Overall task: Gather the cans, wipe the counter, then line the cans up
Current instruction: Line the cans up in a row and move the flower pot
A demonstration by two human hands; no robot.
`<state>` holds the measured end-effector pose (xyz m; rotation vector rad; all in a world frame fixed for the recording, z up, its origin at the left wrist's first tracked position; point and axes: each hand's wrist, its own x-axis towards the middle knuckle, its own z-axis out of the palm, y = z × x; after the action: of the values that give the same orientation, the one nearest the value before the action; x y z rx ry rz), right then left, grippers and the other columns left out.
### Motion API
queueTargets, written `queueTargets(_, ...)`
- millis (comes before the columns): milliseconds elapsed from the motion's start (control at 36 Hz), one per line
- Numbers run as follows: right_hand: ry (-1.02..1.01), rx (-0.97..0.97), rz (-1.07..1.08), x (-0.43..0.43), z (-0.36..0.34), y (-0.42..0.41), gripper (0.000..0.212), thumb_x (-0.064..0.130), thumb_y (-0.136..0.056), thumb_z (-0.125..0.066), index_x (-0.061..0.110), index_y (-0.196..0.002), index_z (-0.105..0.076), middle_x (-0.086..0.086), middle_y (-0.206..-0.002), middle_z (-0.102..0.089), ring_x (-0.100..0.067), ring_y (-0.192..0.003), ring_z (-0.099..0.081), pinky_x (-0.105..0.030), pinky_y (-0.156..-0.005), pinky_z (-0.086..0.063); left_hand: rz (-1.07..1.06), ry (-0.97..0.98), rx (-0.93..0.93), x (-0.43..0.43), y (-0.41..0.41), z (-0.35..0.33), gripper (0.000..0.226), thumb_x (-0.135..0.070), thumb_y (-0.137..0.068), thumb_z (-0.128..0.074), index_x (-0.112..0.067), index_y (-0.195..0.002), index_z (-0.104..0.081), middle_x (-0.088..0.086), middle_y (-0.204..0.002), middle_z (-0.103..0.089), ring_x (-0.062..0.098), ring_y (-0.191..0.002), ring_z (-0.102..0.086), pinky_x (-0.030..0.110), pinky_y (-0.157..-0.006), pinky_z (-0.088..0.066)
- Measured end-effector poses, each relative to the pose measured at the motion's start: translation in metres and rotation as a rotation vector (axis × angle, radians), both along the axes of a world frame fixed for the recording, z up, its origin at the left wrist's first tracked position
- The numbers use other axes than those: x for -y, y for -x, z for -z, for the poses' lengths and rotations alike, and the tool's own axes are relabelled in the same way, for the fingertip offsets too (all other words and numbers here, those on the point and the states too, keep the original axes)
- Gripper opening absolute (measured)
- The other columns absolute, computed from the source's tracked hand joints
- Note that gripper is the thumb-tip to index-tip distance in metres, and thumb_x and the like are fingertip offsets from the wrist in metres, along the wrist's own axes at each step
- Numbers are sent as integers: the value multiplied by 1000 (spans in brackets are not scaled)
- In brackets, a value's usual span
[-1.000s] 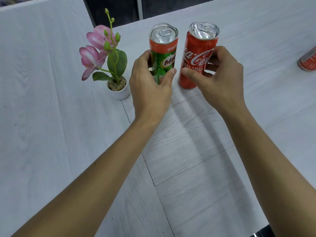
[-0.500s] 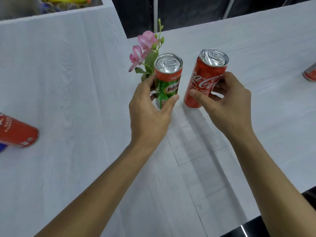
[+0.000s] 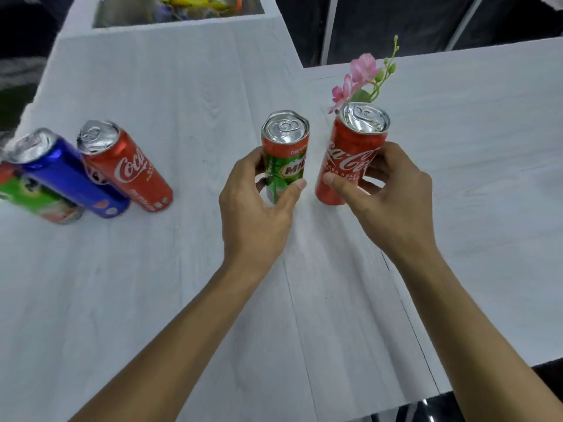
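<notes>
The left hand (image 3: 256, 214) is closed round the green Milo can (image 3: 285, 153), thumb on the near side and fingers on the far side, at about the middle of the wall. The right hand (image 3: 393, 196) grips the red Coca-Cola can (image 3: 350, 159) in the same way, a little lower on its body. Both cans are upright and near each other but apart, over the middle of the white desk (image 3: 152, 300). Whether their bottoms touch the desk I cannot tell, because the hands hide the lower parts. At the left three more cans stand close together: a second red Coca-Cola can (image 3: 131, 169), a blue can (image 3: 67, 178) and, at the edge of the view, a green can (image 3: 33, 199). A small pink flower plant (image 3: 362, 77) is just behind the can in the right hand. I judge that such slim cans have a thin metal wall which is smooth and somewhat slippery, and which can dent under a hard squeeze if a can is empty. A grip round the middle, firm but not strong, seems best, and each tall can should be put down flat so that it does not tip.
</notes>
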<state>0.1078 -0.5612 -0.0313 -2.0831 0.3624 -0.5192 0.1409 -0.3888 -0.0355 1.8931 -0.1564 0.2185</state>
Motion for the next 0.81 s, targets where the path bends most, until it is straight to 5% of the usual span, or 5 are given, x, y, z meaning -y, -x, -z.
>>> queueTargets(278,19,11,-92,-65,-5,-22,68,50,-76,-84,25,-133,-58,18,-110,-67,6,-96,-65,-6,-76,-51,-116,-37,1,-59,-8,-6,64,-28,-84,-84,-16,-140,-56,-5,-132,-64,6,-119,-62,8,-93,-48)
queueTargets(417,25,14,-119,-94,-1,-35,69,52,-76,-83,22,-133,-57,22,-106,-62,16,-90,-59,1,-71,-45,-159,-46,-3,-81,-15,-5,64,-28,-84,-83,-17,-141,-55,-6,-132,-63,6,-120,-61,11,-94,-48)
queueTargets(806,-43,38,-103,-135,7,-62,60,44,-77,-85,19,-127,-61,20,-104,-68,13,-94,-64,-6,-75,-50,-273,-89,18,-96,-30,-1,61,-21,-86,-82,-10,-139,-55,-1,-129,-64,12,-120,-61,26,-99,-53)
